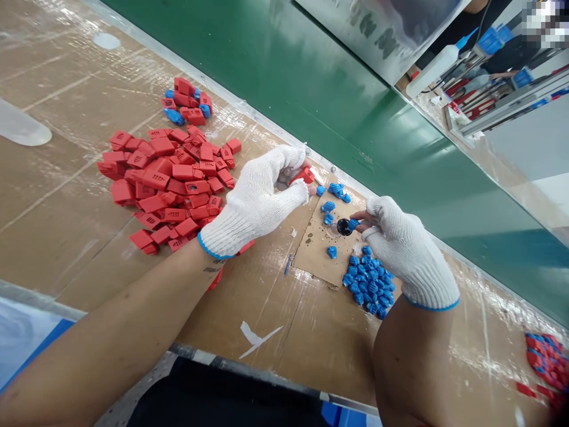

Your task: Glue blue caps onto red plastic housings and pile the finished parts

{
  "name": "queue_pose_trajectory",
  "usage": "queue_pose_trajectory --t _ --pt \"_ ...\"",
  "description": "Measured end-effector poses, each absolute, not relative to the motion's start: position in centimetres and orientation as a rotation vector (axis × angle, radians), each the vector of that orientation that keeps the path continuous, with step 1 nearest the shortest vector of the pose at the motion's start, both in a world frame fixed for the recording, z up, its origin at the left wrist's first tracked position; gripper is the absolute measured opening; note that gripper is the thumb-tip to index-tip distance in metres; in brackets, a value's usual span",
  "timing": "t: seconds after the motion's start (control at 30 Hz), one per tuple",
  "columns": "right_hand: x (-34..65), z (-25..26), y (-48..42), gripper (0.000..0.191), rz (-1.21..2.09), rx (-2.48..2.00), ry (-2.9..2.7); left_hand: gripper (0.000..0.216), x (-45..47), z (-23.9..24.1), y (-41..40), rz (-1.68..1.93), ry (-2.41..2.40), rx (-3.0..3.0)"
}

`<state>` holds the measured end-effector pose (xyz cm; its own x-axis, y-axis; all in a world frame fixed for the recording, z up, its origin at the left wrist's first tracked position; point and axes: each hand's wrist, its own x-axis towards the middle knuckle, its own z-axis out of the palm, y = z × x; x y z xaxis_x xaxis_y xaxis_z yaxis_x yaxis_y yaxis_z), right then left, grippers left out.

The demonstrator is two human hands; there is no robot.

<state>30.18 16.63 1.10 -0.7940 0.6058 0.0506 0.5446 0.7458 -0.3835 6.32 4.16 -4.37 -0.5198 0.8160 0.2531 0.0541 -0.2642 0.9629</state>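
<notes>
Near the desk's far edge (pixel 317 159), the left hand (pixel 258 198) grips a red plastic block (pixel 306 175); the right hand (pixel 398 240), a blue ridged piece (pixel 352 225).

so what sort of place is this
Probably a factory or workshop assembly bench. Many like red parts are heaped beside a pile of small blue parts, a green belt-like strip runs past the bench, and the worker wears white gloves.

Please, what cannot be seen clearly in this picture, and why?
Head view:
Red piece: partly covered by the left hand.
Blue piece: partly covered by the right hand.
Black cup: contents too dark to tell.
Red-and-blue pile: cut off by the right edge.
</notes>
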Motion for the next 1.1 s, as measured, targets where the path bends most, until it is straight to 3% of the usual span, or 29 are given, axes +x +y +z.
queue_pose_trajectory --t 1.1 --pt "29.87 1.8 16.32 0.028 0.529 -0.876 -2.785 0.011 6.15 -4.22 4.24 1.813 1.47 1.216"
